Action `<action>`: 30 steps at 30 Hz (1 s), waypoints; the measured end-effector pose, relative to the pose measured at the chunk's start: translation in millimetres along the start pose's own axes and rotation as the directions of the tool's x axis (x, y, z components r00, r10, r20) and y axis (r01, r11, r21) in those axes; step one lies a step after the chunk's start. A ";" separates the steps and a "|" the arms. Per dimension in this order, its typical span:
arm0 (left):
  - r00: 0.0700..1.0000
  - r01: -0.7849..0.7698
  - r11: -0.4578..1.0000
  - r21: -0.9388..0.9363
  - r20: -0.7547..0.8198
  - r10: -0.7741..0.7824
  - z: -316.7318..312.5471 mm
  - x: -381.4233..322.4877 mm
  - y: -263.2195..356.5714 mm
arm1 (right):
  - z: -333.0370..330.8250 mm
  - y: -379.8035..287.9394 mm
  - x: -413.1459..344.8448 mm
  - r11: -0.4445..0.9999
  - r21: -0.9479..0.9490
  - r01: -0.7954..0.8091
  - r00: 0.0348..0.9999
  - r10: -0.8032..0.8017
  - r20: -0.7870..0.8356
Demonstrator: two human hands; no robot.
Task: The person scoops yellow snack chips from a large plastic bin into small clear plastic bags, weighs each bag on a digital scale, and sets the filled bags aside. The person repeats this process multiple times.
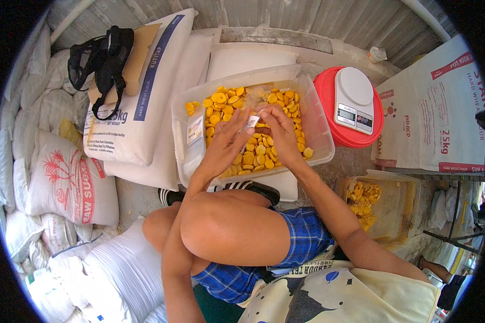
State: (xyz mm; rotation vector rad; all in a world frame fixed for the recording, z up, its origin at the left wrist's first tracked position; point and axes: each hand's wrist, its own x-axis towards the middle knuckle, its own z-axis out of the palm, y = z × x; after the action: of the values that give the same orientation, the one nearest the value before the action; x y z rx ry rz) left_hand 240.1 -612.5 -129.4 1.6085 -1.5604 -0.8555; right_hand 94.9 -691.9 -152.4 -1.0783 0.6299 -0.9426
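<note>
A clear plastic tub (321, 151) before me holds many small round yellow cookies (260, 155). Over its middle, my left hand (230, 139) and my right hand (279, 127) hold a thin clear plastic bag (256, 97) between them. A small white label or packet (251, 121) shows at my left fingers; which of the two it is, I cannot tell. Inside the tub's left end lie printed labels (195, 130) in clear plastic. A white digital kitchen scale (354, 101) rests on a red round lid (323, 87) right of the tub.
Flour sacks (161, 80) lie at the left with black straps (111, 68) and cardboard (143, 48) on top. A raw sugar sack (70, 181) is lower left. Another flour sack (420, 129) stands right, above a second tub (396, 214) with yellow pieces. Part of another person (452, 282) shows lower right.
</note>
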 end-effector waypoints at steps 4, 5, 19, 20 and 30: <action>0.995 0.067 0.998 -0.006 -0.072 -0.068 0.4 -0.8 13.3 | -9.2 -1.4 12.7 0.999 0.033 0.013 0.987 -0.008 -0.158; 0.996 0.067 0.998 0.001 -0.066 -0.067 -2.7 0.3 12.3 | -8.3 -2.4 12.8 0.998 0.050 0.029 0.989 -0.022 -0.144; 0.959 -0.150 0.988 0.023 -0.239 0.151 4.2 4.4 8.9 | 21.6 8.4 -15.5 0.590 -0.701 0.400 0.914 -0.317 0.254; 0.963 -0.155 0.988 0.012 -0.222 0.154 6.0 4.3 7.9 | 23.5 8.7 -17.6 0.640 -0.675 0.369 0.929 -0.229 0.291; 0.955 0.016 0.961 -0.277 -0.280 -0.097 -0.8 -2.1 19.2 | 33.2 11.0 -21.9 0.653 -0.649 0.389 0.903 -0.131 0.409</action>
State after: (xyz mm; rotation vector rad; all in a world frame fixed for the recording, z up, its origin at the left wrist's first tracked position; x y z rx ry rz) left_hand 230.8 -610.4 -112.6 1.5063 -1.1429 -0.7841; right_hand 115.1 -655.9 -150.7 -2.0525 0.5775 -0.7281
